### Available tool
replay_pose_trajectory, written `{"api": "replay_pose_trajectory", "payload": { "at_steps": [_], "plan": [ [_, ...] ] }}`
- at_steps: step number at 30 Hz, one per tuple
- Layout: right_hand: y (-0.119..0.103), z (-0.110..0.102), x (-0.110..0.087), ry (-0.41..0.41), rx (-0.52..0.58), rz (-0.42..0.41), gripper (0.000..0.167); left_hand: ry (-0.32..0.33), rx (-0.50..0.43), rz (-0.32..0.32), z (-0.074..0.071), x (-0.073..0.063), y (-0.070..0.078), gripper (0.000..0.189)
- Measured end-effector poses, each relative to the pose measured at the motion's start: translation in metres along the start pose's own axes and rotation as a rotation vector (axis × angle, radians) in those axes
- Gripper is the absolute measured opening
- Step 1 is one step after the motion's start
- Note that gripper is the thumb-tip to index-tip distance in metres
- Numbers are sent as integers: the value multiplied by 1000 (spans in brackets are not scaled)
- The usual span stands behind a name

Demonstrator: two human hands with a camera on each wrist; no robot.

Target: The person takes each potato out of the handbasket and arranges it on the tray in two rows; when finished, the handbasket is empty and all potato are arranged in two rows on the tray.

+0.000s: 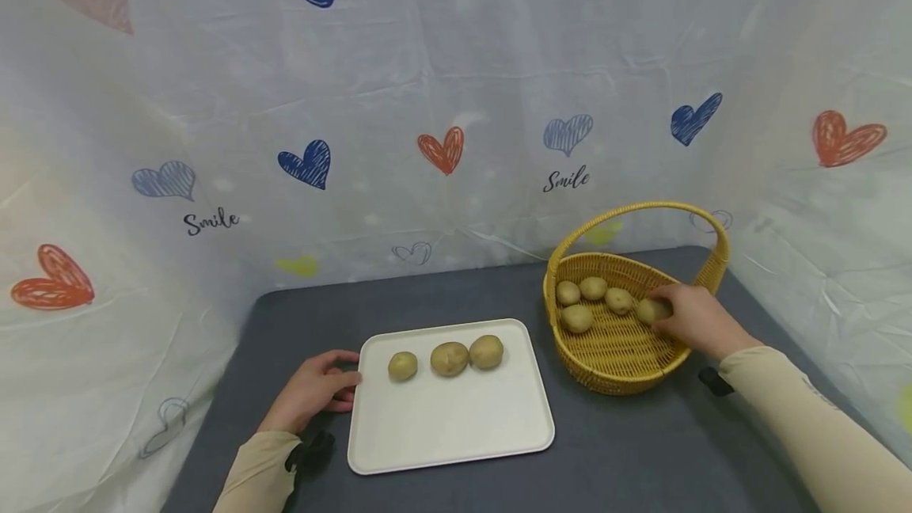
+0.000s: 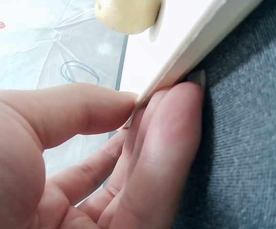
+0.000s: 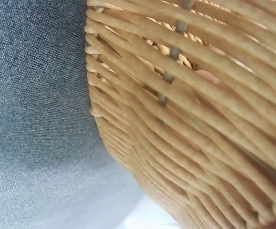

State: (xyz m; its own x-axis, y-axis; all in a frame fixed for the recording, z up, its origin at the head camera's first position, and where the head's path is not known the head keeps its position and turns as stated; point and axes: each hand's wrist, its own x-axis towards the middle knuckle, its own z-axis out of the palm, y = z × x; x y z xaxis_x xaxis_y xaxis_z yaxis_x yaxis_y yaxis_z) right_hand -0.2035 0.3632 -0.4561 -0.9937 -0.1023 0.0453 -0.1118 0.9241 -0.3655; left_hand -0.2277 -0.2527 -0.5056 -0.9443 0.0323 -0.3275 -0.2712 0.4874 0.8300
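A white tray [image 1: 449, 418] lies on the dark table with three potatoes in a row: a small one [image 1: 402, 366], a larger one [image 1: 449, 359] and another [image 1: 487, 351]. My left hand [image 1: 311, 390] pinches the tray's left rim, thumb on the edge and fingers beneath it in the left wrist view. Inside the yellow wicker basket [image 1: 620, 378], my right hand [image 1: 694, 317] grips a potato [image 1: 651, 310] near the right wall. Several other potatoes [image 1: 577, 318] sit toward the basket's left and back. The right wrist view is filled by the basket's woven side [image 3: 176, 133], which hides most of that hand.
The basket's tall arched handle [image 1: 641, 208] rises over its opening, close to the right forearm. Behind the dark grey tabletop [image 1: 306, 315] hangs a white curtain [image 1: 370, 101] printed with hearts.
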Motion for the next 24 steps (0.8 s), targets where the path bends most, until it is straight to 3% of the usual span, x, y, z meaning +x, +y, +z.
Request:
{"api": "replay_pose_trajectory", "payload": {
  "at_steps": [16,24],
  "plan": [
    [0,7,3,33,-5,-7,49,-17,-3,6,0,-1,0,49],
    [-20,-4,-8,79,4,-33,48,-9,7,17,-1,-2,-2,47]
  ]
}}
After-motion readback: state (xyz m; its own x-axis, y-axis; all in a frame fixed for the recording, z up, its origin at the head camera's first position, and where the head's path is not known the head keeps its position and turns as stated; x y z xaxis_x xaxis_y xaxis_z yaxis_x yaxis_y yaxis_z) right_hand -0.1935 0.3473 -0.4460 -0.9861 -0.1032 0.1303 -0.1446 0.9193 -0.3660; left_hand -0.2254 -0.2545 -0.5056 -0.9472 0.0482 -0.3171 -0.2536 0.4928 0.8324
